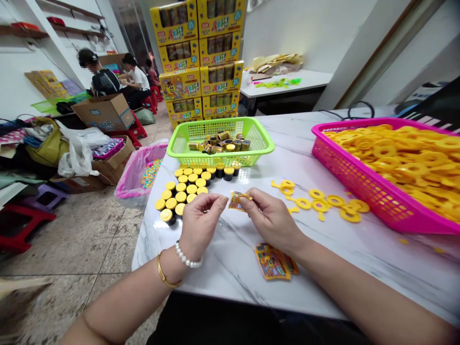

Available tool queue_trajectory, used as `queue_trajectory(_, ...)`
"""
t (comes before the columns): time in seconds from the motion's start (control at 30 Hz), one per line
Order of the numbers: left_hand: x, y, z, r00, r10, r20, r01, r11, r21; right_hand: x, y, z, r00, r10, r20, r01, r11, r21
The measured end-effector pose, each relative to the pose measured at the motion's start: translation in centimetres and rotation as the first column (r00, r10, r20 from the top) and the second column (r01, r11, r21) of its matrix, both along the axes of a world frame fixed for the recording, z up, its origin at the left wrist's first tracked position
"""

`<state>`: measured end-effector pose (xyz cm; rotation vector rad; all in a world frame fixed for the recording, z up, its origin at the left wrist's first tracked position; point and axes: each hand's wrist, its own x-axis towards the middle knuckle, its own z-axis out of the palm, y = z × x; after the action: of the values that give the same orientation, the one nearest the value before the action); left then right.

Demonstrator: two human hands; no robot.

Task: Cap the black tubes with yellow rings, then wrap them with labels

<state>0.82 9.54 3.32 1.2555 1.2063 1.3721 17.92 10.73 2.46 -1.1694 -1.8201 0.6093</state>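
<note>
My right hand (268,215) pinches a small printed label (236,201) with orange and multicoloured artwork, held up above the table. My left hand (203,218) is just left of it, thumb and forefinger pressed together. Whatever those fingertips hold, if anything, is too small to make out. Below my right hand lies a small stack of similar orange printed labels (272,263). Several rows of small black tubs with yellow lids (181,187) stand to the left of my hands. Yellow plastic ring pieces (319,205) lie loose to the right.
A green basket (221,158) behind the tubs holds more labelled tubs. At right, a pink basket (359,194) is heaped with yellow ring pieces. Stacked yellow boxes (181,81) rise behind the table (223,282). A lined pink bin (134,184) stands left; people sit farther back.
</note>
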Motion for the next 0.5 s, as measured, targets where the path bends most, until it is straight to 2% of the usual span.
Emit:
queue_trajectory(0.23, 0.1, 0.1, 0.3, 0.996, -0.086, 0.022, 0.087, 0.993, -0.078, -0.4, 0.0, -0.2, 0.996, 0.042, 0.083, -0.046, 0.997, 0.054)
queue_trajectory(0.37, 0.2, 0.2, 0.3, 0.998, -0.053, 0.025, 0.055, 0.994, -0.1, -0.7, -0.1, -0.5, 0.993, 0.047, 0.104, -0.05, 0.998, 0.025)
queue_trajectory(0.5, 0.1, 0.7, 0.2, 0.978, -0.117, 0.172, 0.161, 0.95, -0.266, 0.8, 1.1, 0.3, 0.971, 0.187, 0.15, -0.19, 0.982, 0.002)
